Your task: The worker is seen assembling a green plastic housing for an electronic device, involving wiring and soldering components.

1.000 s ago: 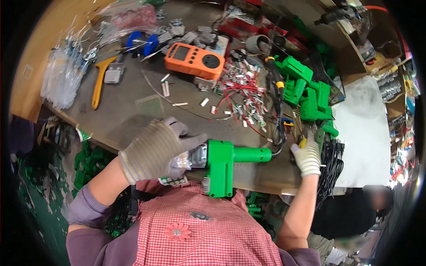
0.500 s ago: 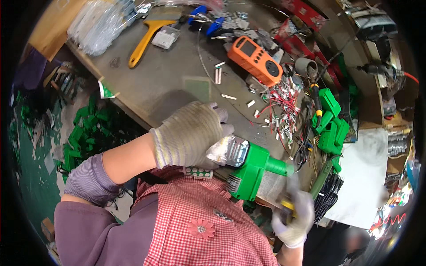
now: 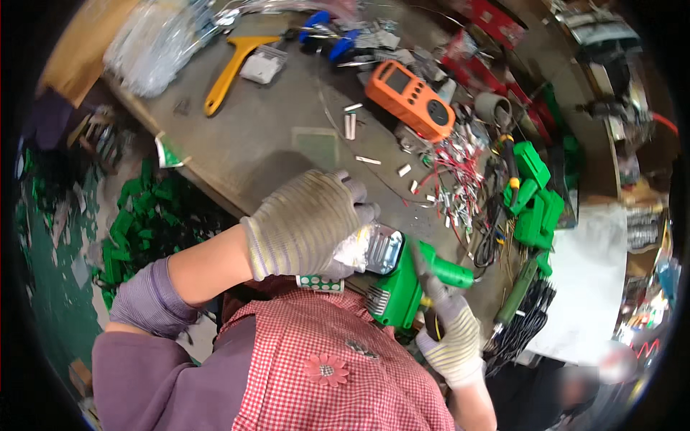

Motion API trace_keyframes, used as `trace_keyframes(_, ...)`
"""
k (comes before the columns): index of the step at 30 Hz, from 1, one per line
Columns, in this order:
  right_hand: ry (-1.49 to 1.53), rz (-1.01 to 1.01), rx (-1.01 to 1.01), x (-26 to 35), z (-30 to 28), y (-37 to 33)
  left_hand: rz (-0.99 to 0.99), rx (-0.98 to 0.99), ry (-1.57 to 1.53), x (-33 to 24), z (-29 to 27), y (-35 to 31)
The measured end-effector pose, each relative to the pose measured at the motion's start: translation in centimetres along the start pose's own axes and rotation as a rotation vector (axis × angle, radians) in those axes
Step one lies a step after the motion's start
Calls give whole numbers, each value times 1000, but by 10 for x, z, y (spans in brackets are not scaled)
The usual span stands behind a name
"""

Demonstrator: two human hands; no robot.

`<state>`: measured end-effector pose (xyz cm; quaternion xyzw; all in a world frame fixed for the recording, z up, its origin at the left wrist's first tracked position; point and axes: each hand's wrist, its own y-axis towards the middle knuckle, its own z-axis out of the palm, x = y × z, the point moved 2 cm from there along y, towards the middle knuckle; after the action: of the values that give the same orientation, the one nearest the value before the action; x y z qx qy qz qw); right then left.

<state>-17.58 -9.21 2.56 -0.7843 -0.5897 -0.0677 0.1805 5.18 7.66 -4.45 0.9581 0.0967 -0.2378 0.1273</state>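
Observation:
In front of my apron is a green plastic tool housing with a round handle-like stub and a clear, dark-rimmed end. My left hand, in a grey-and-yellow striped glove, is closed around crumpled clear plastic at that end, steadying the housing. On the opposite side my right hand, gloved too, grips a tool with a black-and-yellow handle. Its fingers are partly smeared by motion. A grey, blurred shape reaches from this hand to the housing's side; whether it is blade or finger is unclear.
On the bench lie an orange meter, a yellow brush-like scraper and red-wired small parts. More green housings and black cables are at the right. Green pieces heap below the bench's left edge.
My right hand has moved left and up, bringing its tool against the green housing. My left hand keeps its grip almost in place.

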Motion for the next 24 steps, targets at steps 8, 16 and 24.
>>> trace_keyframes(8,149,428,-781,-102,-26,-17,-54,19,42,-5,-5,0)
trace_keyframes(16,-429,258,-852,-145,-25,44,-65,41,47,-7,-6,2)
trace_keyframes(24,9,217,-608,-197,-17,144,6,12,53,-6,-7,1)
